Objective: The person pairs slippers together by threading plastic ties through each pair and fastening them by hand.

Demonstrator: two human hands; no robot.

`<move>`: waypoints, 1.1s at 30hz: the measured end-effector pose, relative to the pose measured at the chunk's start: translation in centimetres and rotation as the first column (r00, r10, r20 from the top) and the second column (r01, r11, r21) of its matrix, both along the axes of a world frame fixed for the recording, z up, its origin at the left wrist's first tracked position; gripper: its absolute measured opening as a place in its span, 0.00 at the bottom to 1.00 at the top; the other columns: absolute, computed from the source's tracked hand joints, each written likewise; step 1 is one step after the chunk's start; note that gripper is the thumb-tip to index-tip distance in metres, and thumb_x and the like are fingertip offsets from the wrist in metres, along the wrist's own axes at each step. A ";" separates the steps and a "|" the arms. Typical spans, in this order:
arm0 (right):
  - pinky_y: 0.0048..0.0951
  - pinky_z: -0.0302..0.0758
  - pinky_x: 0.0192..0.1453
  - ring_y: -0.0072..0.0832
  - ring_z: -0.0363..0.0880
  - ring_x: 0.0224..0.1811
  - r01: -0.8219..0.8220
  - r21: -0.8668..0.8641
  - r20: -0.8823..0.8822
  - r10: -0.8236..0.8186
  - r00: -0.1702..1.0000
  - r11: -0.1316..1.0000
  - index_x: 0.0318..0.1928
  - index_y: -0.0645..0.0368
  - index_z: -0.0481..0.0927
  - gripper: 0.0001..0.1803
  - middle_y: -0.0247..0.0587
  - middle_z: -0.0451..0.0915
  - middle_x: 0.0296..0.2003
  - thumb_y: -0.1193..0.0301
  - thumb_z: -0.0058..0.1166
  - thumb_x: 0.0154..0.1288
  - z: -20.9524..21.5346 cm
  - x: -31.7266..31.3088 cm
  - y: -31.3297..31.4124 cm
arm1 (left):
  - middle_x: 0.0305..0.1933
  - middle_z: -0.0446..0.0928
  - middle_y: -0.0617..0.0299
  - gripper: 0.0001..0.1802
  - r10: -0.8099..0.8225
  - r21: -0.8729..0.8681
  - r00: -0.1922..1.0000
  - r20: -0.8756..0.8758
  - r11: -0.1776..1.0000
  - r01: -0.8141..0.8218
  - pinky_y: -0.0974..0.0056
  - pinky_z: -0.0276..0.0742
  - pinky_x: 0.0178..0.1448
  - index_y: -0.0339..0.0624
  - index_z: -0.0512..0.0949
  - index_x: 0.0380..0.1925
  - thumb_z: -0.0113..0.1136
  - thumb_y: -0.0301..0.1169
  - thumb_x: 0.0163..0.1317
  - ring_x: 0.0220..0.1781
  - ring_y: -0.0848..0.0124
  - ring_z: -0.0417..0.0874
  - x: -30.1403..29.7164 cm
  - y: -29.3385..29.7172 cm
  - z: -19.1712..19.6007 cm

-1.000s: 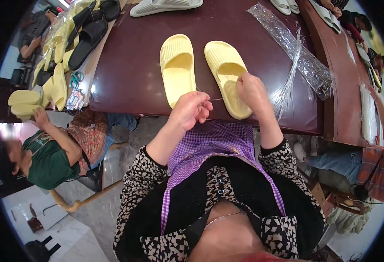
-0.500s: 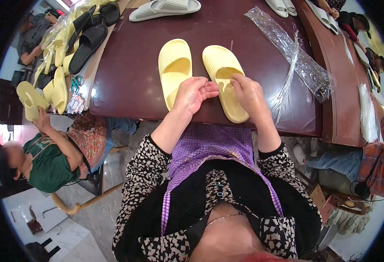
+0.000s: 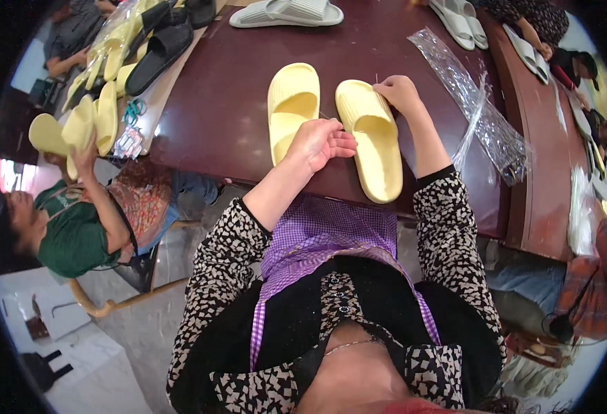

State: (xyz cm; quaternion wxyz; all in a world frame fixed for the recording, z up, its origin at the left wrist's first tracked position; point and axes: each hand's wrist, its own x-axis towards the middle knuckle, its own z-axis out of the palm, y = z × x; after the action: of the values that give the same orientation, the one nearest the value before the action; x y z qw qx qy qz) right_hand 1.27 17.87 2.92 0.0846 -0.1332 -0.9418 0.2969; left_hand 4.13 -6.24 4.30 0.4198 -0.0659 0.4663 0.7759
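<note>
Right hand (image 3: 398,92) pinches the right pale yellow foam slipper's (image 3: 371,141) far rim; left hand (image 3: 323,141), loosely curled, holds nothing visible. That slipper overhangs the dark worktop's (image 3: 227,103) near edge; a tug could tip it off.

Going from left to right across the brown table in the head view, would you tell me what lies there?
Black slippers → left yellow slipper → left hand → right yellow slipper → right hand → clear plastic bag.
</note>
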 end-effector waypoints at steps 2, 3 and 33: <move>0.29 0.72 0.28 0.28 0.77 0.21 -0.044 -0.100 0.003 0.045 0.999 0.994 0.32 0.67 0.82 0.18 0.45 0.79 0.21 0.60 0.58 0.53 -0.2 -0.5 0.1 | 0.31 0.77 0.47 0.09 -0.013 -0.006 1.000 -0.012 1.000 0.013 0.61 0.82 0.30 0.31 0.68 0.36 0.42 0.28 0.66 0.28 0.61 0.82 -0.5 -0.4 0.1; 0.29 0.72 0.28 0.28 0.77 0.21 -0.051 -0.096 0.002 0.052 0.999 0.994 0.32 0.67 0.82 0.18 0.45 0.79 0.21 0.60 0.58 0.53 -0.4 -0.9 0.1 | 0.30 0.77 0.47 0.09 -0.041 -0.015 0.999 -0.023 0.999 0.041 0.62 0.82 0.28 0.31 0.68 0.36 0.42 0.28 0.66 0.27 0.62 0.81 -0.8 -0.6 0.1; 0.22 0.69 0.30 0.20 0.72 0.26 -0.449 -0.412 -0.039 0.476 0.878 0.793 0.32 0.63 0.78 0.07 0.34 0.77 0.24 0.71 0.53 0.56 2.8 -9.6 -9.3 | 0.13 0.71 0.56 0.15 -0.399 -0.728 0.778 -0.485 0.678 -0.106 0.62 0.67 0.13 0.31 0.71 0.27 0.36 0.30 0.63 0.11 0.68 0.71 -4.5 -1.9 1.6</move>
State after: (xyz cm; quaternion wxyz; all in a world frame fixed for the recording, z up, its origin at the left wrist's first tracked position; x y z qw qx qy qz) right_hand -8.38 8.59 5.76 -0.0515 0.0766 -0.8646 0.4939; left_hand -0.34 -8.17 5.94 0.2503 0.0685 0.8450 0.4676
